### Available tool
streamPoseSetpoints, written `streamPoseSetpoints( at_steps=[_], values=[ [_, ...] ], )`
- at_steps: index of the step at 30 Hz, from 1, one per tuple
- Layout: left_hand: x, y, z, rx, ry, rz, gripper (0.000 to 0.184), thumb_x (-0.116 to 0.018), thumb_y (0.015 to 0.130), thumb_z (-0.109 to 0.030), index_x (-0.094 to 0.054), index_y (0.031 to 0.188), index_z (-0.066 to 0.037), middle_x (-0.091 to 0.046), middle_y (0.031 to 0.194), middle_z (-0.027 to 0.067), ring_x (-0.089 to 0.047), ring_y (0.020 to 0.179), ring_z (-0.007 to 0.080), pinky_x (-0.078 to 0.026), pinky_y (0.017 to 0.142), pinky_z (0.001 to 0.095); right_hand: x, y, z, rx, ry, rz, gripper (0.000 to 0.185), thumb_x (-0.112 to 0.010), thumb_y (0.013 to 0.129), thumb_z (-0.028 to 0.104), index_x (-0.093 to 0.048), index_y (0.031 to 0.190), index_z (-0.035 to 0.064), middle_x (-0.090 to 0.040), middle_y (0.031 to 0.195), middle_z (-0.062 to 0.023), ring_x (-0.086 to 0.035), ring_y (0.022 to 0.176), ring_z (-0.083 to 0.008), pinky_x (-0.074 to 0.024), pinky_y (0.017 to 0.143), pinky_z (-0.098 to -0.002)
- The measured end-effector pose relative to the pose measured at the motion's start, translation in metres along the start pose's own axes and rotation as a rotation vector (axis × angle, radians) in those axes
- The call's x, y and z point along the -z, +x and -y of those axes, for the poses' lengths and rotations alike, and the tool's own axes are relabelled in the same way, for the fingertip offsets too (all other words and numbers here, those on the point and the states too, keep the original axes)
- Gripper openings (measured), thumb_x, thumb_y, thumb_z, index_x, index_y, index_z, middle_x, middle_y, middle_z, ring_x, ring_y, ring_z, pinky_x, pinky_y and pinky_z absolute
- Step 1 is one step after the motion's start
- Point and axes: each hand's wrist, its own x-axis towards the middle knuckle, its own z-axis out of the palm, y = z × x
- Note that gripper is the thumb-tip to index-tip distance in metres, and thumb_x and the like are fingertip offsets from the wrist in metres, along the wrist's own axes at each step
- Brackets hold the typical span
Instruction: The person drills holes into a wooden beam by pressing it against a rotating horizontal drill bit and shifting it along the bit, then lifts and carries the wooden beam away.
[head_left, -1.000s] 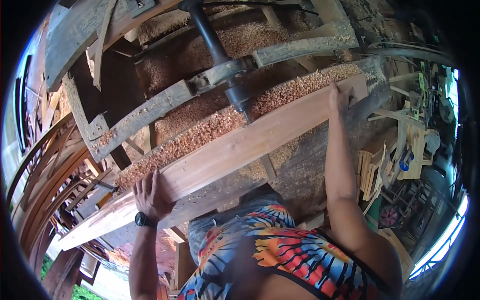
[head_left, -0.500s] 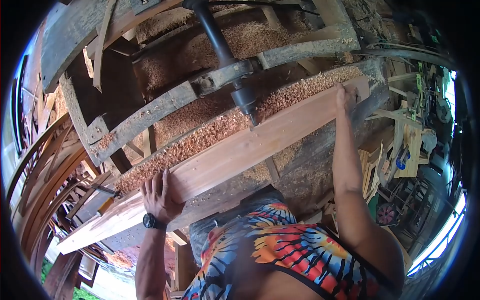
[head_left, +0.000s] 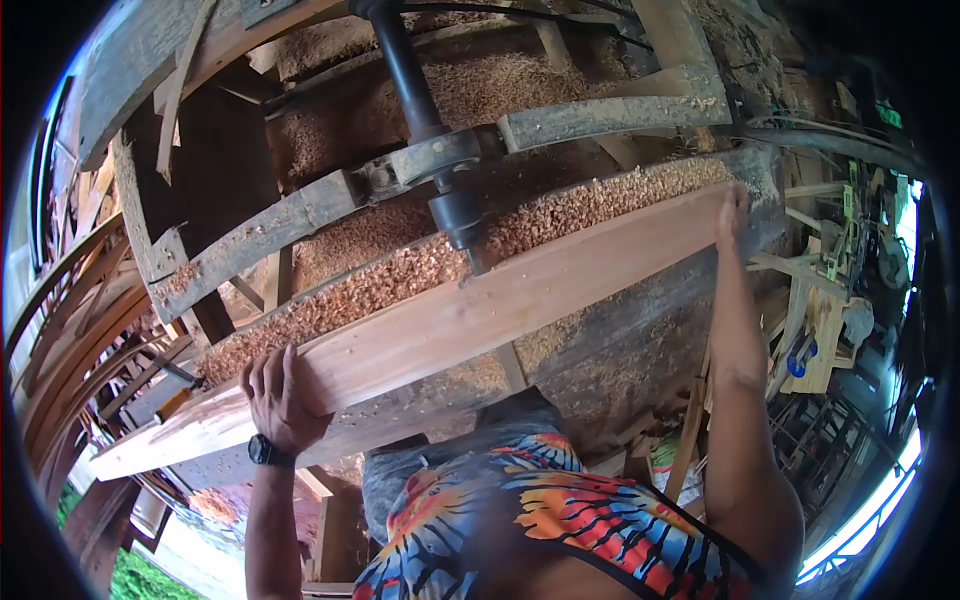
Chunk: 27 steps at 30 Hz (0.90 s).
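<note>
A long, pale wooden plank (head_left: 560, 285) lies at a slant across a workbench in front of me. My left hand (head_left: 287, 400), with a dark watch on its wrist, grips the plank's left part, its fingers bent over the far edge. Farther right, my right hand (head_left: 733, 212) is closed around the plank's far right end, its fingertips partly hidden. Between my hands, a black drill chuck (head_left: 456, 218) on a long dark shaft points toward the plank. Its drill bit (head_left: 476, 262) is at the plank's far edge, beside a small dark mark.
Wood shavings (head_left: 400, 285) are heaped along the plank's far side. Beyond them stands a wooden frame (head_left: 270, 238) bearing the shaft. Curved wood strips (head_left: 75, 350) are stacked at left. Timber pieces (head_left: 825, 325) and clutter lie at right. A yellow-handled tool (head_left: 173, 403) rests near the plank's left part.
My right hand has shifted outward from near the plank's right end to its very tip. My left hand still holds the plank. The whole view has turned slightly.
</note>
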Motion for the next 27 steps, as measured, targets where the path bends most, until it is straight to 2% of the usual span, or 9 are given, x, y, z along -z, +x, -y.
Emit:
streamPoseSetpoints(
  at_steps=[4,5,8,12,15,18,20,24,27],
  values=[
    [-0.014,0.004,-0.028,0.045,-0.01,-0.06,0.118,-0.095,0.06,-0.034,-0.04,0.157,0.004,-0.048,0.156,0.0266,-0.045,0.144,0.0481,-0.03,0.123,0.066,0.006,0.036,-0.014,-0.068,0.213,0.126,0.087,-0.054,0.102,0.069,-0.049,0.16,0.0036,-0.051,0.162,-0.0215,-0.047,0.15,-0.0385,-0.0367,0.123,-0.0455],
    [-0.013,0.009,-0.035,0.081,-0.013,-0.049,0.116,-0.097,0.06,-0.034,-0.043,0.158,-0.003,-0.049,0.155,0.0256,-0.047,0.142,0.0477,-0.035,0.12,0.0662,0.006,0.039,-0.019,-0.092,0.265,0.159,0.086,-0.054,0.102,0.069,-0.051,0.159,0.0039,-0.053,0.161,-0.0211,-0.049,0.149,-0.0379,-0.0376,0.122,-0.0454],
    [-0.021,0.008,-0.026,-0.075,-0.024,-0.158,0.106,-0.099,0.051,-0.021,-0.06,0.15,-0.016,-0.054,0.153,0.0224,-0.053,0.136,0.0483,-0.044,0.113,0.0654,0.006,0.03,-0.008,-0.117,0.407,0.053,0.085,-0.057,0.101,0.067,-0.056,0.156,0.0023,-0.058,0.155,-0.0176,-0.054,0.142,-0.0343,-0.0404,0.118,-0.0458],
    [-0.021,0.005,-0.02,-0.09,-0.039,-0.146,0.106,-0.099,0.049,-0.019,-0.061,0.149,-0.016,-0.056,0.15,0.0209,-0.055,0.133,0.0462,-0.045,0.111,0.0644,0.011,0.018,-0.001,-0.15,0.538,0.047,0.087,-0.059,0.101,0.066,-0.055,0.156,-0.0003,-0.058,0.155,-0.0163,-0.055,0.139,-0.0304,-0.0412,0.117,-0.0433],
    [-0.02,0.003,-0.017,-0.092,-0.001,-0.147,0.104,-0.099,0.059,-0.029,-0.058,0.154,-0.021,-0.058,0.146,0.021,-0.059,0.13,0.0438,-0.045,0.109,0.0646,0.008,0.018,-0.001,-0.135,0.56,0.05,0.086,-0.059,0.101,0.065,-0.056,0.155,-0.0018,-0.058,0.155,-0.0159,-0.056,0.137,-0.0278,-0.0415,0.117,-0.0408],
    [-0.018,-0.002,-0.012,-0.082,-0.004,-0.134,0.104,-0.098,0.057,-0.027,-0.058,0.153,-0.021,-0.057,0.146,0.0205,-0.058,0.13,0.0437,-0.045,0.109,0.0647,0.013,0.006,0.007,-0.199,0.599,0.088,0.08,-0.057,0.104,0.06,-0.055,0.156,-0.0014,-0.057,0.155,-0.0143,-0.056,0.138,-0.0266,-0.0414,0.118,-0.0395],
    [-0.017,-0.004,-0.007,-0.078,0.008,-0.13,0.103,-0.098,0.056,-0.026,-0.059,0.152,-0.02,-0.057,0.147,0.0202,-0.058,0.131,0.0438,-0.045,0.109,0.0645,0.007,0.003,0.011,-0.205,0.54,0.041,0.083,-0.063,0.1,0.063,-0.059,0.152,-0.0015,-0.061,0.151,-0.0157,-0.06,0.133,-0.0272,-0.0444,0.114,-0.0403],
    [-0.014,-0.009,0.005,-0.067,0.034,-0.126,0.102,-0.097,0.053,-0.026,-0.061,0.149,-0.019,-0.057,0.147,0.0195,-0.057,0.131,0.0441,-0.045,0.109,0.0638,0.003,0.011,-0.016,-0.129,0.606,0.101,0.072,-0.054,0.108,0.053,-0.052,0.159,0.0021,-0.055,0.158,-0.0112,-0.053,0.142,-0.0254,-0.0391,0.12,-0.0374],
    [-0.011,-0.008,-0.001,-0.02,0.032,-0.103,0.101,-0.097,0.052,-0.025,-0.063,0.147,-0.02,-0.058,0.145,0.0193,-0.057,0.129,0.0441,-0.045,0.108,0.0639,-0.007,0.008,-0.025,-0.063,0.599,0.051,0.071,-0.053,0.108,0.054,-0.052,0.16,0.0044,-0.055,0.16,-0.0123,-0.053,0.143,-0.0268,-0.0392,0.12,-0.0376]
  ],
)
